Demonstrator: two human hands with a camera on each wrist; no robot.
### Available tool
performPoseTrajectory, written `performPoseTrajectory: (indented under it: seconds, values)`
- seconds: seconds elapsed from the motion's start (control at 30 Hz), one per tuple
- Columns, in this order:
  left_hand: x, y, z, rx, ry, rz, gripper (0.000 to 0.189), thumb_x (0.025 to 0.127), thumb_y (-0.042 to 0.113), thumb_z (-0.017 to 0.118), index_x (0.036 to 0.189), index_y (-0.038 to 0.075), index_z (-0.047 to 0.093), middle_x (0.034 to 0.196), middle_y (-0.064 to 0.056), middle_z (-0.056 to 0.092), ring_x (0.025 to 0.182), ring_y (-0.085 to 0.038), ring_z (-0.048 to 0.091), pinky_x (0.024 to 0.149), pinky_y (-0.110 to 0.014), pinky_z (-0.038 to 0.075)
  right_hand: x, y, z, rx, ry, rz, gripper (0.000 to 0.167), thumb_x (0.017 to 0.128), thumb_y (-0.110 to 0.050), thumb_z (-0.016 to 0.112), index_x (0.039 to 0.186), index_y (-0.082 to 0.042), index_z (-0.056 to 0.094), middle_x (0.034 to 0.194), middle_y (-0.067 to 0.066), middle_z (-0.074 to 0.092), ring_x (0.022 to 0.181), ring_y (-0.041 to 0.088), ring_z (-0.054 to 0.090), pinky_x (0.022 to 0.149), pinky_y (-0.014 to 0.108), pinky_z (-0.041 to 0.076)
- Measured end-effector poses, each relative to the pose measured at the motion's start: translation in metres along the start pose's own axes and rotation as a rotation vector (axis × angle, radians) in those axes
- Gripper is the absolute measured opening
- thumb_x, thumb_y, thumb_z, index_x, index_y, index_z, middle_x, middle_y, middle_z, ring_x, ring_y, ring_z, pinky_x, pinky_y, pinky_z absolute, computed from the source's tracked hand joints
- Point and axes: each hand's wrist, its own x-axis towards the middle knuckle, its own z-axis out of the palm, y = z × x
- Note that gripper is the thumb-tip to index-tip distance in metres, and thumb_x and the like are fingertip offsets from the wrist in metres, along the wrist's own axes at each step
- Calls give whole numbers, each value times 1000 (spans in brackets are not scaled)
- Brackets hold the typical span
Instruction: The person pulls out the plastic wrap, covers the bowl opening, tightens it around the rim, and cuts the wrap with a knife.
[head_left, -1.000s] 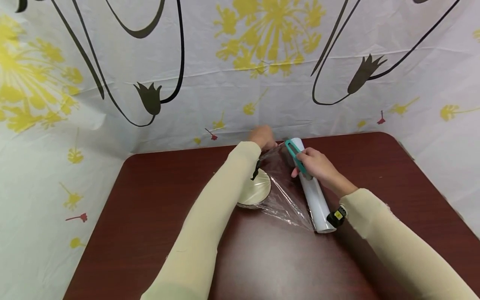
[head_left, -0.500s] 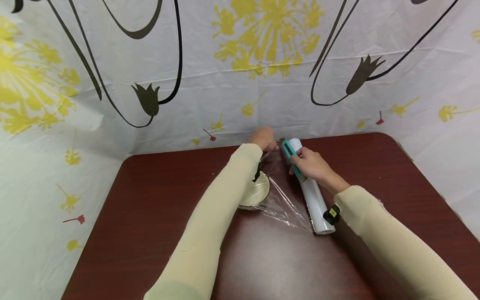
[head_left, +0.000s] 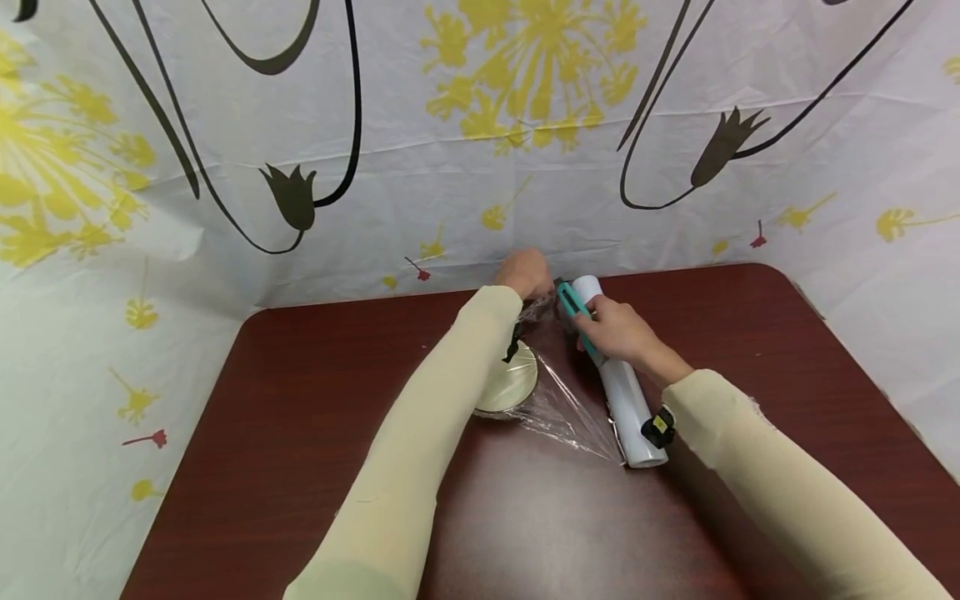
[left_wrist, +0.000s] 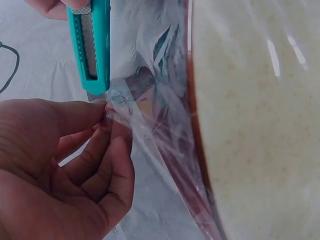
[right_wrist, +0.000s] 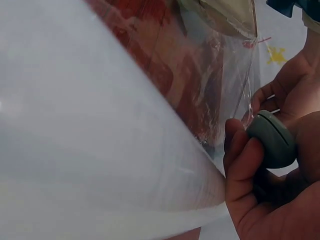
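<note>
At the table's back edge my left hand [head_left: 525, 273] pinches the edge of clear cling film [head_left: 566, 421] between thumb and fingers. My right hand [head_left: 624, 332] grips a teal box cutter [head_left: 574, 307] above the far part of a white cling film roll [head_left: 633, 421]. In the left wrist view the cutter's blade tip [left_wrist: 96, 96] is right at the left thumb and the pinched film. The film stretches from the roll over a round, cream-coloured dish [head_left: 513, 387], partly hidden by my left sleeve. Near the left hand the film is bunched and wrinkled.
The dark red-brown table [head_left: 337, 400] lies under everything, with its back edge close to a white patterned sheet [head_left: 420, 192]. Both forearms, in cream sleeves, reach across the table; a black wrist strap [head_left: 658, 427] sits close over the roll's near end.
The right hand and box cutter have moved left along the film, close to the left hand. The film at the back has gone from taut to bunched. The left hand has barely moved.
</note>
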Motion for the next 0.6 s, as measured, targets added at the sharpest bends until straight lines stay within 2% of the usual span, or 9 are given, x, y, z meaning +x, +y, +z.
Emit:
performPoseTrajectory:
  seconds: [0.03,0.17,0.2,0.23,0.3,0.4,0.47,0.53,0.6]
  values:
    - [-4,-2,-2,-9,4,27,40,112,22,57,73,17,59,76,-2,56,60,-17,45,54,-31,41,0,0,0,-8,-1,1,31,117,-22,48,124,7,57,88,10,77,62,17,64,56,32,55]
    - [-29,1,-13,-46,23,52,43,113,18,56,70,16,52,70,-1,47,58,-15,37,54,-30,35,0,-2,2,-63,2,-11,30,116,-22,48,119,5,59,86,9,76,61,17,64,55,33,54]
    - [-33,2,-15,-46,37,56,42,113,18,56,71,16,53,70,-1,48,59,-15,37,54,-29,35,0,-2,2,-77,4,-15,29,116,-21,48,118,5,59,85,9,75,61,17,63,55,33,53]
    - [-42,3,-20,-41,56,68,40,113,16,57,73,14,56,74,-2,51,61,-15,40,56,-29,37,0,-2,2,-89,7,-21,28,115,-21,48,117,5,60,84,8,75,60,17,63,54,33,53]
    - [-47,3,-22,-31,102,73,35,113,17,59,79,12,62,81,-3,58,67,-16,46,60,-29,41,-1,-3,3,-108,11,-30,27,114,-20,48,114,4,61,82,8,75,59,17,62,54,33,52]
    - [-49,3,-23,-21,162,80,24,112,20,63,94,9,75,102,-6,73,84,-19,64,72,-31,53,-2,-4,2,-124,22,-27,26,113,-20,49,111,3,62,80,6,74,58,16,62,53,33,52]
    - [-49,3,-22,-19,173,79,23,112,22,64,102,8,80,113,-7,77,96,-22,70,80,-33,58,-3,-4,2,-131,21,-28,27,113,-20,49,111,3,63,80,5,75,58,16,63,54,32,52]
    - [-45,3,-21,-21,163,73,24,112,24,65,105,9,82,117,-7,78,103,-24,72,86,-35,60,-3,-4,2,-130,13,-26,29,113,-20,50,118,5,62,80,4,76,59,16,64,55,32,52]
    - [-35,2,-18,-13,154,59,26,111,26,64,102,11,83,117,-5,79,105,-23,73,89,-36,60,-4,-4,2,-129,1,-32,36,113,-20,51,133,8,57,80,3,77,60,16,66,56,33,52]
